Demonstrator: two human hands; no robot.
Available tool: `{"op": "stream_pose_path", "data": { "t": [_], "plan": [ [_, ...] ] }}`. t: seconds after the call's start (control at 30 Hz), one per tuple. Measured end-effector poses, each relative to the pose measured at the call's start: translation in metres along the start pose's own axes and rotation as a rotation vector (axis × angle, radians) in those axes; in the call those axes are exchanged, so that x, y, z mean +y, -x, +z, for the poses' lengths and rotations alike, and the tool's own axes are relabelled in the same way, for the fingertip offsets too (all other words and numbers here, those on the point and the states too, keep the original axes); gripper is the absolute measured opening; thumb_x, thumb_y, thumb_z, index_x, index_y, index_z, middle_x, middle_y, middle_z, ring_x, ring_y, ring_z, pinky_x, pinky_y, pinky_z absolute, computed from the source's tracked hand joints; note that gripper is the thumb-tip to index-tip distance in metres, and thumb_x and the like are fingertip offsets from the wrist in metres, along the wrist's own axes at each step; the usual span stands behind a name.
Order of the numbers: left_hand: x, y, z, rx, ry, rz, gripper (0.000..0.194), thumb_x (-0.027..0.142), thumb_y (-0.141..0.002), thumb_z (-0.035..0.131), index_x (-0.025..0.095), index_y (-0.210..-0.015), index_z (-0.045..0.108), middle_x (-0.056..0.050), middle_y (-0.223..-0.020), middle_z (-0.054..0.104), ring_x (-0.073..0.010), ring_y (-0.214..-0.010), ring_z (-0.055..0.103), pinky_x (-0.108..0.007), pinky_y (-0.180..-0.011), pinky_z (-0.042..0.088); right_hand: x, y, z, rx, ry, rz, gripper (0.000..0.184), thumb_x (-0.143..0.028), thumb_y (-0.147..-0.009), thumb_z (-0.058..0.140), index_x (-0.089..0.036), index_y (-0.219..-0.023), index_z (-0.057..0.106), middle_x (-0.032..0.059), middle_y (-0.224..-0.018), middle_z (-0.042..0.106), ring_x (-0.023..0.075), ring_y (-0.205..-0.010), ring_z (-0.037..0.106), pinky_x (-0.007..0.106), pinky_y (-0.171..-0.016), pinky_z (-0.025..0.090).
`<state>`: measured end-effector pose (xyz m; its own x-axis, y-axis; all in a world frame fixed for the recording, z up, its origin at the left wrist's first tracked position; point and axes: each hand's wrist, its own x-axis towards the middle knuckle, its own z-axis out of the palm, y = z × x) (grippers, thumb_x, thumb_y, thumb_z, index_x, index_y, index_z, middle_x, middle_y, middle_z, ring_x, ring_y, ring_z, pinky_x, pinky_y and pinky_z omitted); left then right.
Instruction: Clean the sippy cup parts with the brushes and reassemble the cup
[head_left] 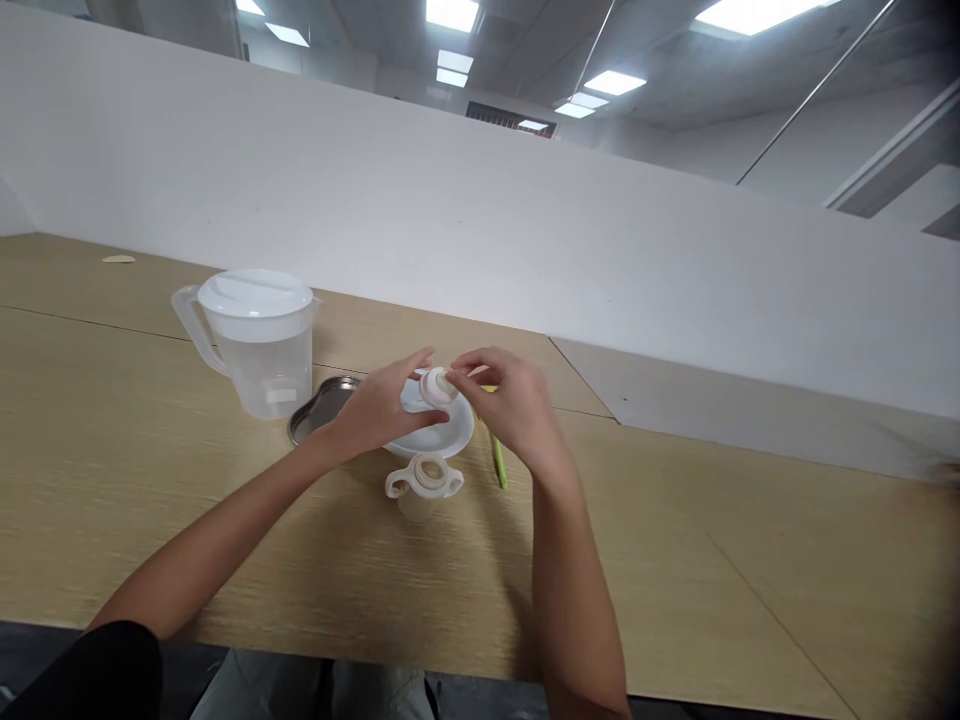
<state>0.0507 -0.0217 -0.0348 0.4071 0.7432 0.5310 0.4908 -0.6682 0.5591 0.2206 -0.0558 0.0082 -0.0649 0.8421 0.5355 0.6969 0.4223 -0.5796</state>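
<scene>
Both hands meet over a white bowl [442, 436] on the wooden table. My left hand [379, 405] pinches a small white cap-like piece with a pinkish rim [436, 386]. My right hand [510, 400] has its fingertips closed on the same piece from the right. Just in front of the bowl stands a clear bottle with a white two-handled collar [424, 482], its top open. A green stick-like utensil [499, 462] lies on the table under my right wrist.
A clear plastic jug with a white lid [255, 340] stands at the left. A metal tray [322, 408] lies between jug and bowl. A white partition wall [480, 230] runs behind the table. A grey panel [712, 400] adjoins the wood at right.
</scene>
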Motion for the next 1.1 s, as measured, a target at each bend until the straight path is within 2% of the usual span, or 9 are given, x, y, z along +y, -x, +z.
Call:
{"op": "stream_pose_path", "data": {
  "t": [0.13,0.3,0.43,0.5,0.6,0.7,0.77,0.93,1.1],
  "plan": [
    [0.007,0.002,-0.004,0.058,0.018,0.095,0.037,0.038,-0.082,0.065,0.021,-0.114,0.062,-0.004,-0.111,0.068,-0.0211,-0.099,0.063,-0.031,-0.086,0.048,-0.004,0.001,0.010,-0.078,-0.054,-0.010,0.015,-0.025,-0.077,0.059,-0.019,-0.090,0.065,0.0027,-0.086,0.068,0.0139,-0.070,0.062,0.028,-0.065,0.049],
    [0.009,0.006,-0.004,0.095,-0.110,0.141,0.029,0.036,-0.083,0.064,0.020,-0.107,0.062,-0.004,-0.103,0.069,-0.0216,-0.097,0.063,-0.031,-0.085,0.046,-0.011,0.002,0.017,-0.078,0.054,-0.002,0.016,-0.018,-0.068,0.057,-0.018,-0.083,0.063,0.0020,-0.081,0.066,0.0135,-0.066,0.058,0.027,-0.063,0.047],
    [0.010,0.007,-0.006,0.102,-0.094,0.156,0.028,0.038,-0.084,0.064,0.020,-0.104,0.064,-0.004,-0.102,0.070,-0.0205,-0.095,0.063,-0.029,-0.083,0.047,-0.012,0.001,0.024,0.042,0.089,-0.032,0.008,-0.017,-0.066,0.053,-0.019,-0.070,0.059,-0.0012,-0.064,0.060,0.0126,-0.059,0.052,0.025,-0.058,0.041],
    [0.007,0.006,-0.008,0.105,-0.023,0.172,0.032,0.040,-0.082,0.066,0.020,-0.108,0.064,-0.004,-0.107,0.069,-0.0205,-0.097,0.063,-0.029,-0.085,0.047,-0.009,-0.002,0.027,0.091,-0.008,0.005,0.007,-0.019,-0.065,0.053,-0.019,-0.069,0.059,-0.0013,-0.062,0.059,0.0124,-0.057,0.052,0.025,-0.056,0.040],
    [-0.003,0.003,-0.012,0.095,0.121,0.170,0.043,0.040,-0.077,0.070,0.019,-0.114,0.063,-0.005,-0.113,0.068,-0.0205,-0.101,0.063,-0.029,-0.087,0.047,0.002,-0.011,0.024,0.053,-0.374,0.182,0.012,-0.026,-0.066,0.052,-0.018,-0.072,0.059,-0.0025,-0.058,0.057,0.0111,-0.048,0.050,0.024,-0.050,0.040],
    [-0.018,0.001,-0.009,0.024,0.121,0.124,0.044,0.039,-0.077,0.071,0.019,-0.115,0.063,-0.005,-0.117,0.066,-0.0204,-0.106,0.061,-0.029,-0.091,0.047,0.022,-0.020,0.016,0.057,-0.574,0.285,0.018,-0.029,-0.067,0.052,-0.017,-0.080,0.059,-0.0034,-0.061,0.057,0.0095,-0.047,0.050,0.023,-0.052,0.042],
    [-0.029,0.001,-0.001,-0.063,0.012,0.100,0.041,0.037,-0.077,0.071,0.020,-0.113,0.065,-0.006,-0.121,0.062,-0.0210,-0.108,0.059,-0.031,-0.094,0.046,0.039,-0.024,0.014,-0.011,-0.427,0.264,0.022,-0.025,-0.067,0.056,-0.016,-0.086,0.061,-0.0016,-0.069,0.061,0.0098,-0.056,0.054,0.023,-0.058,0.044],
    [-0.054,0.002,0.025,-0.208,-0.272,0.000,0.040,0.034,-0.073,0.074,0.018,-0.109,0.067,-0.009,-0.107,0.063,-0.0229,-0.099,0.060,-0.036,-0.090,0.046,0.077,-0.026,0.036,-0.266,0.341,0.240,0.021,-0.013,-0.070,0.062,-0.014,-0.090,0.067,0.0072,-0.097,0.066,0.0143,-0.082,0.060,0.025,-0.077,0.044],
    [-0.064,0.004,0.034,-0.212,-0.481,-0.037,0.029,0.032,-0.082,0.061,0.018,-0.107,0.067,-0.011,-0.108,0.067,-0.0281,-0.107,0.058,-0.042,-0.097,0.038,0.088,-0.027,0.059,-0.375,0.604,0.251,0.027,-0.009,-0.078,0.056,-0.015,-0.102,0.066,0.0123,-0.108,0.067,0.0215,-0.101,0.060,0.028,-0.083,0.042]
  ]
}}
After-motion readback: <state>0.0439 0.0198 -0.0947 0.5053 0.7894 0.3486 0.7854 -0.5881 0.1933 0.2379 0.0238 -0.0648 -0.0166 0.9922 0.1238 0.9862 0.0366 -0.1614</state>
